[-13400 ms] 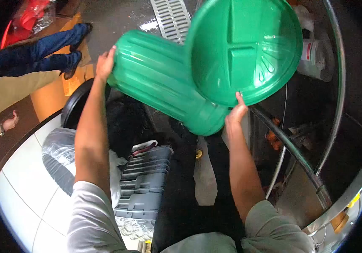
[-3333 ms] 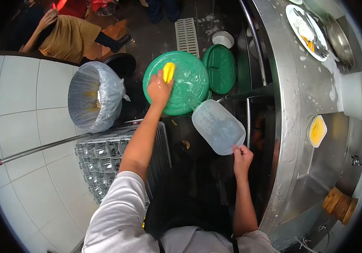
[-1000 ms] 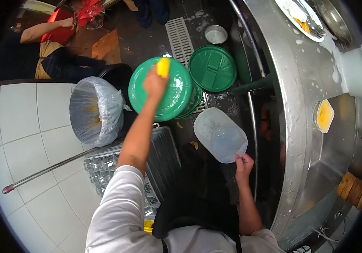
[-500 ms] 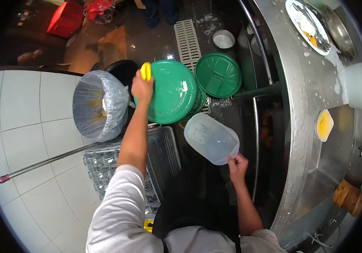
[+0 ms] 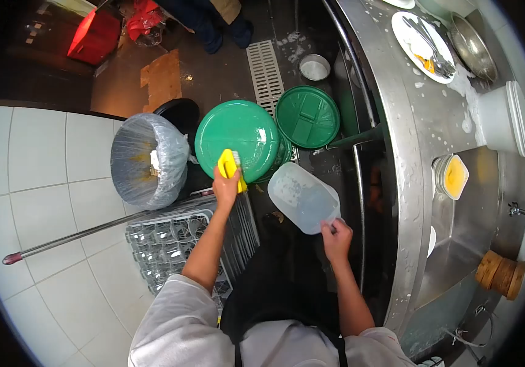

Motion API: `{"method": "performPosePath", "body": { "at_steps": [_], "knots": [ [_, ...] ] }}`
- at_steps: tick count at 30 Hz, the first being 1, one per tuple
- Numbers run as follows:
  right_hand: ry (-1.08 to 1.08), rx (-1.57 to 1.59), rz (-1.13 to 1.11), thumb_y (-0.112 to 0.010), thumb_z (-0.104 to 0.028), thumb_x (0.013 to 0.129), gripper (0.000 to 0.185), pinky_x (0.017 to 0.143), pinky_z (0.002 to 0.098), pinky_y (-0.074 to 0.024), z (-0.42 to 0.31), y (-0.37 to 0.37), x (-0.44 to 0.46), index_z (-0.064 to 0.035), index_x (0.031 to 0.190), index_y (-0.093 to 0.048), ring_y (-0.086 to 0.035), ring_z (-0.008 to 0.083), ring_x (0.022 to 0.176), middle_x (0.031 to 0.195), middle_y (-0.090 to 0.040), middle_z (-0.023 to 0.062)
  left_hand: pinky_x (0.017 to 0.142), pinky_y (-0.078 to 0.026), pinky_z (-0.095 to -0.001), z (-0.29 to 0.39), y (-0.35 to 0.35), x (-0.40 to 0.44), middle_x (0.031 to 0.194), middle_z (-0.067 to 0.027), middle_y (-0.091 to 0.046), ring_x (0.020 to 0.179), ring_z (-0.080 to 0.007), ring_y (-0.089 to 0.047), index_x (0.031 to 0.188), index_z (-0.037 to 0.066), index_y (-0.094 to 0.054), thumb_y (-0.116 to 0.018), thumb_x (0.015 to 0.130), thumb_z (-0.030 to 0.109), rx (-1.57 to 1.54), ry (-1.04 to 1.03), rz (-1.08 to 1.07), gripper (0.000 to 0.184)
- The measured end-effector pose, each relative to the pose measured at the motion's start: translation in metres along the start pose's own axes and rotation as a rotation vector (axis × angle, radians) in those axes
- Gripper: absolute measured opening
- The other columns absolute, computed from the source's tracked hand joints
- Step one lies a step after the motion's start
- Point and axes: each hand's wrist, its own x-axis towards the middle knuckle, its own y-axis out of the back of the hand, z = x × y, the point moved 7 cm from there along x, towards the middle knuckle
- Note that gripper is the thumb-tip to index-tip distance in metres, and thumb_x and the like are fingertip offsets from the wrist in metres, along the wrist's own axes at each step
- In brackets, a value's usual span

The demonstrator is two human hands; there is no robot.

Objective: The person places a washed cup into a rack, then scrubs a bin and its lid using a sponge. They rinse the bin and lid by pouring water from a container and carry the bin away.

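My left hand (image 5: 225, 186) is closed around a yellow scrub brush (image 5: 228, 162) with pale bristles. The brush is over the near edge of an upside-down green bucket (image 5: 235, 131) whose base looks wet; I cannot tell whether they touch. With its fingers pinched on the rim, my right hand (image 5: 336, 240) holds a translucent plastic container (image 5: 302, 199), tilted, its inside partly visible. Just beyond the container lies a round green lid (image 5: 307, 116) on the floor.
A bin (image 5: 152, 159) lined with clear plastic stands left, above a rack of glasses (image 5: 167, 244). On the right runs a steel counter (image 5: 409, 122) with a plate of cutlery (image 5: 423, 46) and a sink (image 5: 458, 238). A person's legs (image 5: 204, 24) are at the back.
My left hand has brought the brush from the bucket's far left side toward me, to its near edge. The right hand still holds the container, slightly shifted. The person's legs moved nearer.
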Motion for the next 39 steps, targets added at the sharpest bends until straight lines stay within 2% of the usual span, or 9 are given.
{"method": "performPosePath", "body": {
  "at_steps": [1, 5, 9, 22, 27, 30, 34, 37, 39],
  "knots": [
    [0.040, -0.074, 0.014, -0.073, -0.017, 0.084, 0.025, 0.066, 0.0434, -0.0494, -0.014, -0.003, 0.003, 0.0030, 0.073, -0.062, -0.064, 0.0363, 0.072, 0.076, -0.066, 0.0179, 0.084, -0.055, -0.0467, -0.015, 0.003, 0.003, 0.109, -0.0224, -0.071, 0.100, -0.0405, -0.069, 0.130, 0.006, -0.057, -0.085, 0.074, 0.039, -0.045, 0.166, 0.036, 0.071],
    [0.147, -0.266, 0.027, -0.074, -0.029, 0.085, 0.036, 0.067, 0.0505, -0.0488, -0.067, -0.031, 0.019, 0.0001, 0.068, -0.061, -0.064, 0.0415, 0.073, 0.073, -0.065, 0.0190, 0.084, -0.054, -0.0487, 0.028, -0.010, 0.015, 0.107, -0.0225, -0.072, 0.099, -0.0419, -0.069, 0.130, 0.009, -0.057, -0.086, 0.073, 0.043, 0.072, 0.124, 0.066, 0.072],
    [0.206, -0.340, -0.014, -0.074, -0.033, 0.085, 0.039, 0.067, 0.0505, -0.0493, -0.097, -0.043, 0.030, -0.0008, 0.067, -0.062, -0.064, 0.0417, 0.070, 0.069, -0.064, 0.0191, 0.078, -0.055, -0.0472, 0.075, -0.033, 0.025, 0.107, -0.0172, -0.067, 0.093, -0.0390, -0.068, 0.129, 0.011, -0.058, -0.091, 0.065, 0.025, 0.211, -0.305, 0.106, 0.074],
    [0.470, -0.587, -0.045, -0.076, -0.042, 0.084, 0.040, 0.065, 0.0448, -0.0484, -0.207, 0.021, -0.011, -0.0061, 0.069, -0.065, -0.064, 0.0321, 0.065, 0.066, -0.063, 0.0125, 0.076, -0.058, -0.0447, 0.052, 0.021, 0.037, 0.112, -0.0164, -0.063, 0.095, -0.0363, -0.068, 0.118, 0.012, -0.064, -0.083, 0.070, 0.019, 0.746, -0.386, -0.080, 0.052],
    [0.421, -0.339, 0.079, -0.081, -0.036, 0.081, 0.041, 0.061, 0.0450, -0.0467, -0.210, 0.158, -0.086, -0.0055, 0.065, -0.059, -0.062, 0.0321, 0.065, 0.066, -0.061, 0.0128, 0.077, -0.058, -0.0453, 0.066, 0.086, 0.000, 0.106, -0.0158, -0.070, 0.094, -0.0346, -0.071, 0.110, 0.011, -0.067, -0.083, 0.072, 0.039, 0.586, -0.171, -0.161, 0.049],
    [0.106, -0.017, 0.215, -0.080, -0.031, 0.085, 0.039, 0.059, 0.0395, -0.0453, -0.160, 0.258, -0.142, -0.0010, 0.070, -0.061, -0.056, 0.0265, 0.061, 0.066, -0.057, 0.0145, 0.086, -0.055, -0.0491, 0.072, 0.078, -0.004, 0.108, -0.0220, -0.072, 0.095, -0.0384, -0.071, 0.126, 0.002, -0.064, -0.080, 0.071, 0.056, 0.180, 0.026, -0.218, 0.079],
    [-0.088, 0.267, 0.621, -0.055, -0.021, 0.100, 0.029, 0.072, 0.0323, -0.0491, -0.070, 0.349, -0.259, 0.0026, 0.089, -0.068, -0.062, 0.0163, 0.076, 0.080, -0.069, 0.0077, 0.082, -0.055, -0.0380, 0.172, 0.063, -0.047, 0.109, -0.0175, -0.070, 0.091, -0.0255, -0.069, 0.125, -0.004, -0.061, -0.077, 0.087, 0.033, -0.343, -0.179, -0.291, 0.055],
    [-0.236, 0.147, 0.907, -0.051, -0.017, 0.100, 0.029, 0.084, 0.0342, -0.0509, 0.017, 0.390, -0.336, 0.0018, 0.095, -0.071, -0.069, 0.0205, 0.090, 0.092, -0.074, 0.0124, 0.079, -0.054, -0.0335, 0.310, 0.065, -0.155, 0.107, -0.0102, -0.066, 0.089, -0.0193, -0.065, 0.126, -0.002, -0.058, -0.072, 0.094, 0.023, -0.601, -0.293, -0.471, 0.043],
    [-0.378, -0.209, 0.989, -0.051, -0.018, 0.099, 0.028, 0.080, 0.0414, -0.0518, 0.060, 0.409, -0.373, 0.0001, 0.094, -0.071, -0.069, 0.0367, 0.090, 0.094, -0.071, 0.0202, 0.077, -0.054, -0.0313, 0.376, 0.037, -0.203, 0.104, -0.0084, -0.068, 0.087, -0.0157, -0.065, 0.121, -0.001, -0.062, -0.074, 0.092, 0.019, -0.643, -0.361, -0.689, 0.037]
  ]
}}
